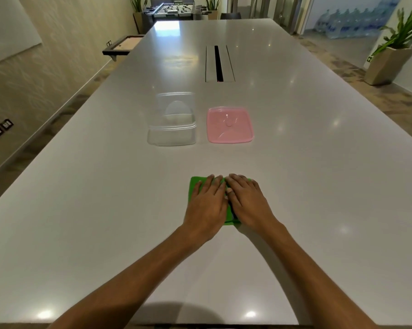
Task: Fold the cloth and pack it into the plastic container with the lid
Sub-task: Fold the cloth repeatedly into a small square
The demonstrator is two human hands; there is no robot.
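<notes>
While the left hand (206,203) and right hand (246,205) lie flat, fingers spread, pressing the folded green cloth (196,186) at the table's (81,210) six o'clock, folding looks nearly finished, so lifting it toward the clear container (173,119) at eleven o'clock, beside the pink lid (229,124), likely comes next.

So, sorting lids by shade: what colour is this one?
Pink lid, clearest in the head view.

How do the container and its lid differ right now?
The clear container is see-through and stands tall with its mouth open; the pink lid is tinted and lies flat. The container sits to the left, the lid to its right, apart. Both are squarish, rest on the table, and are untouched by hands.
</notes>
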